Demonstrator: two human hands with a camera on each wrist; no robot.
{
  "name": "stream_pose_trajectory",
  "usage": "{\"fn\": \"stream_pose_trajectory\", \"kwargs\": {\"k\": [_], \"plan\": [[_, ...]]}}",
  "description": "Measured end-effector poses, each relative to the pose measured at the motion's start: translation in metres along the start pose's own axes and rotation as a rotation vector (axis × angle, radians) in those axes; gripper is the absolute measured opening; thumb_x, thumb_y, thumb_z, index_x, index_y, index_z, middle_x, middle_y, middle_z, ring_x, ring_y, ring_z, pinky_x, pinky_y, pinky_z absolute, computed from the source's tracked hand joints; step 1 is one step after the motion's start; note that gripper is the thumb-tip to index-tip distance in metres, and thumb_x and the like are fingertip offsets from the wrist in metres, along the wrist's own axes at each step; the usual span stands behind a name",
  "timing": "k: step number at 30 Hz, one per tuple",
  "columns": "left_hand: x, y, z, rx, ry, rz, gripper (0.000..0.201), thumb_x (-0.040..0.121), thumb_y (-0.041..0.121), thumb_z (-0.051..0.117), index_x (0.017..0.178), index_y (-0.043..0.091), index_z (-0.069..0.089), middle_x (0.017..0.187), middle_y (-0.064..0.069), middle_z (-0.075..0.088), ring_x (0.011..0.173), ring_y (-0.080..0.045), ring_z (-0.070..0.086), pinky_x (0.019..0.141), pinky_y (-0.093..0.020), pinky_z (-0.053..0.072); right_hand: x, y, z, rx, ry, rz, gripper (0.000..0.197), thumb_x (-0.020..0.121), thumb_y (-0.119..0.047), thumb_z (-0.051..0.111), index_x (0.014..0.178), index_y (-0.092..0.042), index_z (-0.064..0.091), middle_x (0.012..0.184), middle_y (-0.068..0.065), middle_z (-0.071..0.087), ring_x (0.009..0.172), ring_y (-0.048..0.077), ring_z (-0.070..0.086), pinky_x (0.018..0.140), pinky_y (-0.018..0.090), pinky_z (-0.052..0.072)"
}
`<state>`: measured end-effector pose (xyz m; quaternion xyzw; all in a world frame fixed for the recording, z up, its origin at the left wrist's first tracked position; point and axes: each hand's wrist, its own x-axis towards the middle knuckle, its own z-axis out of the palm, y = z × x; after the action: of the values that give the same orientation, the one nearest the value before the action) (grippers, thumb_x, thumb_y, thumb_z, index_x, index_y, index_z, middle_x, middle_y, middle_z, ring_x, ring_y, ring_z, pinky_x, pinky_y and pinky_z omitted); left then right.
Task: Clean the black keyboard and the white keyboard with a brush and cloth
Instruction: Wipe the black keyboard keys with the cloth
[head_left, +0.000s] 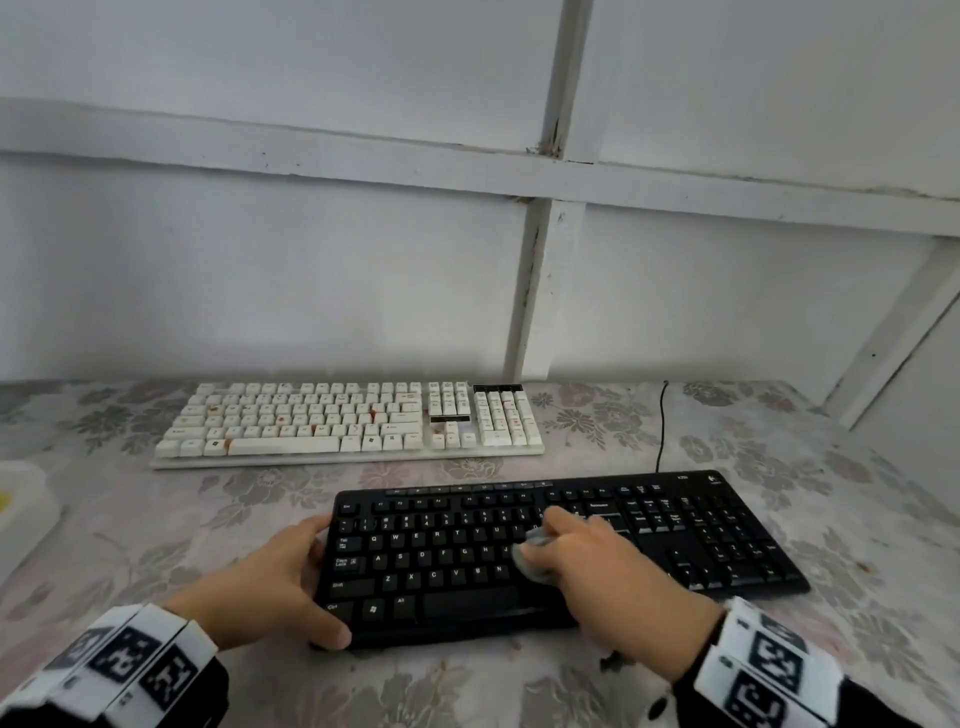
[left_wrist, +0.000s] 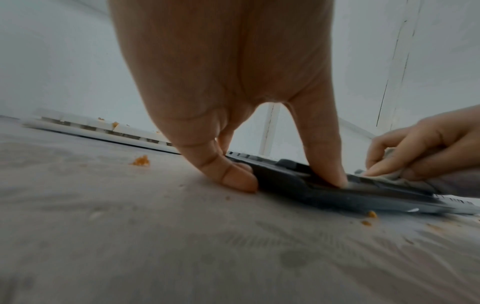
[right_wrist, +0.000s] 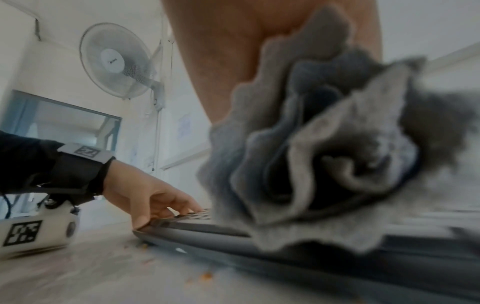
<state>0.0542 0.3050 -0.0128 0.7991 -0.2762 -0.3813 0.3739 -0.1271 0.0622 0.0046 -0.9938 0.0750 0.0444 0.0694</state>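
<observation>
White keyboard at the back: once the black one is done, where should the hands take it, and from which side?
Take the white keyboard by its two short ends, one of the hands from each side. It lies flat and long across the table, and orange crumbs sit on its keys, so end grips stay off the keys. The near long edge is the thin one, so probably a poorer hold.

open tablecloth (head_left: 597, 691) before black keyboard (head_left: 691, 535), narrow gap to white keyboard (head_left: 322, 421), wall (head_left: 260, 291) behind

Two keyboards – one white keyboard (head_left: 348, 423) at 12 o'clock, one black keyboard (head_left: 561, 551) at 6 o'clock. Two hands, one grey cloth (head_left: 532, 553), one wall fan (right_wrist: 116, 59).
</observation>
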Motion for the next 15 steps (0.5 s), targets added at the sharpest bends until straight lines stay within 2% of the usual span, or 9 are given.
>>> {"fn": "stream_pose_trajectory", "kwargs": {"k": [3,5,7,10,11,13,15], "plan": [[0.002,-0.002,0.0,0.003,0.006,0.003,0.098,0.05,0.003,0.085,0.127,0.033,0.033,0.107,-0.006,0.058,0.076,-0.009,0.059,0.059,-0.013,0.045,-0.011,0.026,0.0,0.002,0.026,0.091,0.013,0.094,-0.012,0.043,0.097,-0.021,0.052,0.093,-0.006,0.035,0.088,0.023,0.046,0.079,0.037,0.047],[0.001,-0.002,-0.001,0.009,0.011,0.004,0.099,0.046,0.008,0.085,0.127,0.034,0.034,0.105,-0.005,0.058,0.076,-0.009,0.059,0.061,-0.013,0.044,-0.017,0.041,-0.001,-0.008,0.034,0.147,0.01,0.095,-0.016,0.043,0.097,-0.018,0.052,0.091,-0.005,0.036,0.086,0.023,0.049,0.076,0.035,0.047],[0.002,-0.002,-0.001,0.018,0.011,0.004,0.099,0.044,0.012,0.085,0.126,0.035,0.034,0.106,-0.003,0.058,0.079,-0.009,0.059,0.063,-0.014,0.044,-0.021,0.052,-0.005,-0.06,0.012,0.23,0.012,0.092,-0.012,0.044,0.083,-0.015,0.051,0.083,-0.005,0.032,0.075,0.022,0.046,0.066,0.033,0.04],[0.001,0.0,-0.001,0.016,0.006,-0.006,0.095,0.051,0.004,0.085,0.125,0.033,0.033,0.107,-0.002,0.055,0.079,-0.008,0.058,0.061,-0.012,0.043,-0.02,0.052,-0.021,-0.151,-0.065,0.343,0.037,0.089,-0.008,0.048,0.055,-0.017,0.041,0.074,-0.007,0.021,0.061,0.02,0.036,0.056,0.029,0.03],[0.001,0.0,0.0,0.013,0.005,-0.008,0.093,0.053,0.002,0.084,0.124,0.033,0.032,0.108,-0.002,0.055,0.081,-0.008,0.058,0.06,-0.011,0.043,-0.016,0.045,-0.027,-0.153,-0.087,0.326,0.043,0.089,-0.008,0.048,0.05,-0.018,0.035,0.073,-0.007,0.02,0.062,0.021,0.037,0.055,0.028,0.03],[0.002,-0.001,0.001,0.005,0.007,-0.014,0.093,0.054,-0.001,0.084,0.125,0.031,0.032,0.108,-0.003,0.055,0.084,-0.009,0.058,0.061,-0.011,0.044,-0.004,0.019,-0.035,-0.085,-0.101,0.222,0.045,0.083,-0.002,0.047,0.05,-0.024,0.027,0.077,-0.005,0.023,0.066,0.02,0.039,0.053,0.021,0.026],[0.002,-0.002,0.0,-0.004,0.005,-0.018,0.096,0.051,0.001,0.085,0.126,0.031,0.033,0.108,-0.004,0.055,0.083,-0.01,0.059,0.063,-0.012,0.045,0.012,-0.016,-0.034,-0.014,-0.099,0.064,0.037,0.077,0.002,0.046,0.054,-0.024,0.033,0.087,-0.002,0.031,0.074,0.022,0.046,0.058,0.023,0.033]]}}
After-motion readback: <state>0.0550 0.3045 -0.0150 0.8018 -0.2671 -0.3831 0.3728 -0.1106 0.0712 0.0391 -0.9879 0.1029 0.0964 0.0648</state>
